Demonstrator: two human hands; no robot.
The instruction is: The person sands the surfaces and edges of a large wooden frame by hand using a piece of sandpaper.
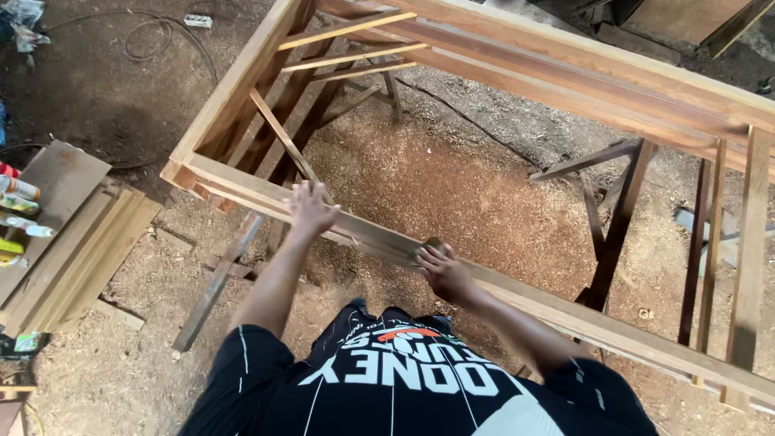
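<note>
— Closest to the camera, what shows?

— Black shirt with white print, and two bare arms reaching forward from it to a large wooden frame that rests on trestles.

— Where is the right hand?

— Right hand lies on the frame's near rail, fingers curled over a small dark block pressed against the rail's top face. It is closed around that block.

— And the left?

— Left hand sits farther along the same rail, toward the frame's corner, fingers spread and flat on the wood. Open, gripping nothing, just bearing on the rail.

— What is under the frame?

— Sawdust-covered floor, orange-brown, thickest in the middle of the frame's opening. Dark trestle legs stand on the right beneath the rail, and a thin slat runs diagonally inside the frame near the left hand.

— Off to the left?

— Stack of flat boards lying on the floor, well apart from the frame. Beside them, at the edge of view, some cans and bottles; too small to tell what kind.

— Farther away?

— The frame's far rail runs across the top of view, with thin cross slats near its left end. Beyond, on dark ground, a looped cable and a small white block-shaped thing.
</note>
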